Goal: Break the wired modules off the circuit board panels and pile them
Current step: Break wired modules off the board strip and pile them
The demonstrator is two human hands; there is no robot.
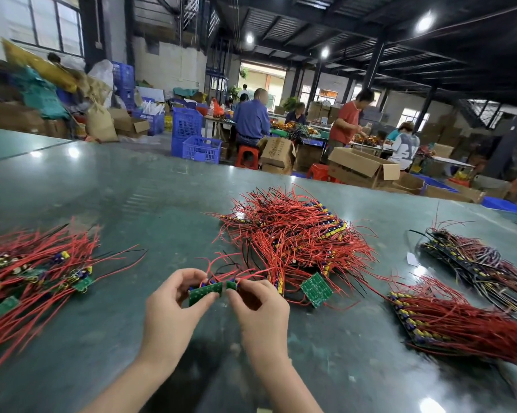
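Left hand (177, 296): pinches the larger green strip (205, 293) between thumb and fingers, just above the desk (102, 186).
Right hand (255, 302): pinches one small module (231, 285), its wires running away from the person.
Break: a narrow gap shows between strip and module; judged already snapped apart, the module not yet piled.
Left pile (34, 272): loose modules with red wires, near the left hand; judged the finished stock.
Middle heap (293, 236): tangled wired boards just beyond the hands; whether broken or whole cannot be told. One green board (316, 289) lies face up at its near edge.
Panels (459, 320): two stacks at right, one near, one farther (471, 257), both judged unbroken.
Progress: judged partway; strip in hand and both stacks remain.
Count: two hands, one strip, one freed module, three heaps besides the left pile.
Background: four seated or standing people at far benches.
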